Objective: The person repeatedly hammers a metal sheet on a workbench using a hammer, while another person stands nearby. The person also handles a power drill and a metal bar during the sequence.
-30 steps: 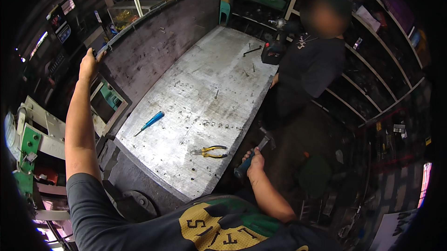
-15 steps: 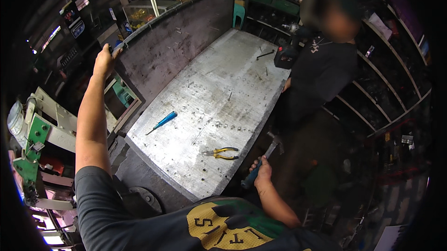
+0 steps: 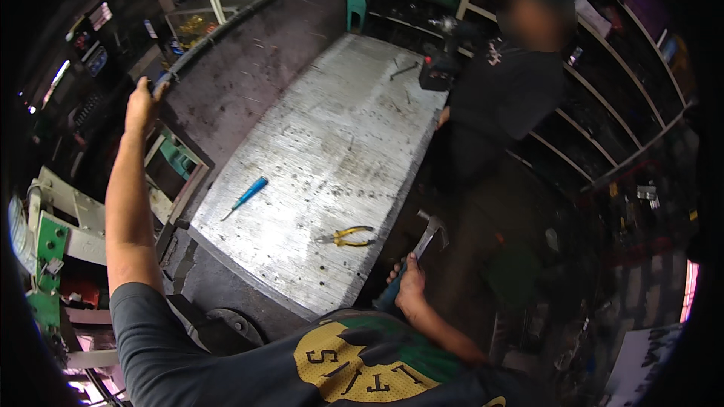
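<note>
My left hand [image 3: 142, 107] is raised at the left, beside the near upper corner of an upright dark panel [image 3: 249, 67]. Its thumb and fingers are apart, and a small gap shows between them and the panel. In my right hand [image 3: 411, 286] is a claw hammer [image 3: 428, 237], gripped by its blue handle with the metal head up, just off the table's right edge. On the scratched metal tabletop [image 3: 302, 143] lie a blue-handled screwdriver [image 3: 249, 194] and yellow-and-black pliers [image 3: 353, 236], neither touched by my hands.
Another person in dark clothes [image 3: 513, 90] stands at the table's far right, beside a cordless drill [image 3: 437, 67]. A long bolt [image 3: 405, 70] lies near the drill. Dark shelves [image 3: 603, 105] line the right side. A green and white machine [image 3: 56, 233] stands at the left.
My left hand has come off the panel's corner and its fingers have spread. The hammer stays in my right hand. The view has shifted, so the table sits slightly further left.
</note>
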A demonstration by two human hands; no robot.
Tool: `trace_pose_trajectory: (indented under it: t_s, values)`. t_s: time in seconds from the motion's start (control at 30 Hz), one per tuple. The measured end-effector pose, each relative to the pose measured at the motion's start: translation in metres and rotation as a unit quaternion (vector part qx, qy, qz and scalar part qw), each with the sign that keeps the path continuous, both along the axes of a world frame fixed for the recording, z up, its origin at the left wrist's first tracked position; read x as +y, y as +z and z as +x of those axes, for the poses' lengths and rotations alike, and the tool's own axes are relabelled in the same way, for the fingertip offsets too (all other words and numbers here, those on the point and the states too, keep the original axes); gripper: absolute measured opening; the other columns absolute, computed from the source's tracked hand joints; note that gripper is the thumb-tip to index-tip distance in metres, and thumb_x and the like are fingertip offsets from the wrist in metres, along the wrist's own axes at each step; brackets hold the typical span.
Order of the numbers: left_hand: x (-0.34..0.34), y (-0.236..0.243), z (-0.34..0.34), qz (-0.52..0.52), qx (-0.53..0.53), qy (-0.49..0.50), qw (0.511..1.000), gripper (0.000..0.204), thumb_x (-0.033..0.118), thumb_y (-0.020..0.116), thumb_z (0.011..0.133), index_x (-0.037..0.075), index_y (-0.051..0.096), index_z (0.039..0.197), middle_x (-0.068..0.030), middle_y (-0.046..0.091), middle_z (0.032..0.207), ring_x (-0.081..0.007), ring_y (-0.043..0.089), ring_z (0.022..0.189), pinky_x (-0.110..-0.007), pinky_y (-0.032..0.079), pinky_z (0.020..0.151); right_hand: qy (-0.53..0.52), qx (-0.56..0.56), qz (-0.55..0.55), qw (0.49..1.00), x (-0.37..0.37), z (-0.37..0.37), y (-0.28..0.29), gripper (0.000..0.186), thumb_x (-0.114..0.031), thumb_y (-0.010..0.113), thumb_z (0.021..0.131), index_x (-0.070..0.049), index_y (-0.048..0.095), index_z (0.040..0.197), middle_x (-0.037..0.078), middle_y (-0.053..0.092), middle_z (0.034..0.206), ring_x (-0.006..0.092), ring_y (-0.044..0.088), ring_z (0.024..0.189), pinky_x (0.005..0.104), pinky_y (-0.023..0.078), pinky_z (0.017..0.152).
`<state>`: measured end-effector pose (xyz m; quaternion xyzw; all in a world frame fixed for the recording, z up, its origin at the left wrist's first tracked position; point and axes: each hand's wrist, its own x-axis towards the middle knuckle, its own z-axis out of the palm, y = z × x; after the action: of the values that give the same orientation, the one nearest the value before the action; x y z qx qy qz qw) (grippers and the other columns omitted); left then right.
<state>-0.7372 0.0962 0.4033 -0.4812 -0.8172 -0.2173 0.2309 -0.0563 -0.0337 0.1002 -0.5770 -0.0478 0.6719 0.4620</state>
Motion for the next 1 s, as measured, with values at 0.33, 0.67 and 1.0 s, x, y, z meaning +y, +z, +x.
trace_pose_trajectory:
  t_s: [0.33, 0.67, 1.0]
  values:
    - [0.011, -0.016, -0.043, -0.016, 0.066, 0.014, 0.998, 0.082, 0.057, 0.065, 0.102, -0.007, 0.049, 0.150, -0.0338, 0.061, 0.142, -0.0459, 0.057, 0.137, -0.048, 0.046, 0.114, 0.140, 0.026, -0.030, 0.989, -0.010, 0.005, -0.004, 0.031, -0.043, 0.065, 0.106, -0.013, 0.057, 0.098, 0.002, 0.057, 0.074, 0.0197, 0.057, 0.063, 0.0385, 0.052, 0.060]
    - [-0.010, 0.023, 0.044, -0.024, 0.026, 0.014, 0.999, 0.057, 0.052, 0.071, 0.099, -0.001, 0.063, 0.118, -0.0304, 0.072, 0.112, -0.0456, 0.070, 0.109, -0.050, 0.056, 0.093, 0.030, 0.092, -0.123, 0.988, -0.060, 0.028, 0.014, 0.029, -0.044, 0.060, 0.109, -0.017, 0.055, 0.098, -0.002, 0.052, 0.076, 0.0137, 0.050, 0.064, 0.0329, 0.045, 0.061]
    - [-0.010, 0.020, 0.039, -0.016, -0.007, 0.003, 1.000, 0.064, 0.055, 0.071, 0.097, -0.003, 0.064, 0.121, -0.0312, 0.073, 0.112, -0.0469, 0.070, 0.111, -0.052, 0.056, 0.095, 0.019, 0.142, -0.171, 0.975, -0.089, 0.017, 0.050, 0.036, -0.047, 0.057, 0.109, -0.018, 0.053, 0.088, -0.004, 0.049, 0.073, 0.0112, 0.048, 0.064, 0.0285, 0.043, 0.060]
